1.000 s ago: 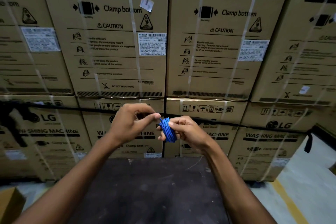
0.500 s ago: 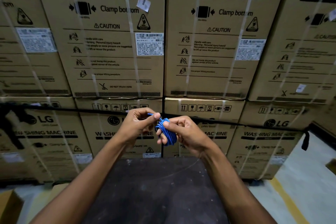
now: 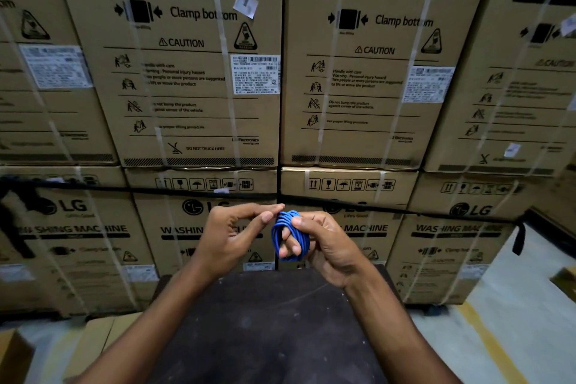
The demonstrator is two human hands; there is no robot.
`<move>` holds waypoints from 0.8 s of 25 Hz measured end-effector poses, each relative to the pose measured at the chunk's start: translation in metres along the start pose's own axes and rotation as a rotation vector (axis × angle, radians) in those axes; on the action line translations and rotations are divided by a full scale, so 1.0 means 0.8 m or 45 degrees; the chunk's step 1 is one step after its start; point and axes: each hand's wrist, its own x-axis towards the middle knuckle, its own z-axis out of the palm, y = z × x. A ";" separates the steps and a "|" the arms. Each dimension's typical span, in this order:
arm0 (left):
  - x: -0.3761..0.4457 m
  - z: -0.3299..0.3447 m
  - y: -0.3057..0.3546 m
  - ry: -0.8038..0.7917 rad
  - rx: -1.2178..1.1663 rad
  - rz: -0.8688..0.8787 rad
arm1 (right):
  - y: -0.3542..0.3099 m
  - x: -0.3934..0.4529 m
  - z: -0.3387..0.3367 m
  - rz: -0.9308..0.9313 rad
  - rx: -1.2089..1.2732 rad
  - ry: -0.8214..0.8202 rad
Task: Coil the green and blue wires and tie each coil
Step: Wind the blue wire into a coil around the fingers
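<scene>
Pretty dim overall, warm yellowish indoor light that seems to be coming from above. The cartons (image 3: pixel 199 72) are catching most of it, and their plastic straps (image 3: pixel 224 50) are throwing pale glare streaks. The dark counter (image 3: pixel 268 337) is soaking up light and showing almost no detail. Wide-angle lens is bending the box edges outward toward the frame's sides. Small print on the labels is looking soft, and the far left and right edges are smearing. The floor (image 3: pixel 511 305) at right is glowing paler.
</scene>
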 end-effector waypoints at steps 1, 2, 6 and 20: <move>-0.007 0.002 -0.003 -0.005 -0.067 -0.041 | 0.002 0.000 0.001 -0.006 0.023 0.001; -0.014 0.005 -0.004 -0.011 -0.181 -0.106 | 0.005 0.001 0.001 -0.015 0.042 -0.002; -0.034 0.012 -0.006 0.084 -0.476 -0.259 | 0.016 0.009 0.007 -0.047 0.079 -0.033; -0.045 -0.021 -0.008 0.319 -0.503 -0.323 | 0.036 0.029 0.063 0.036 0.324 0.037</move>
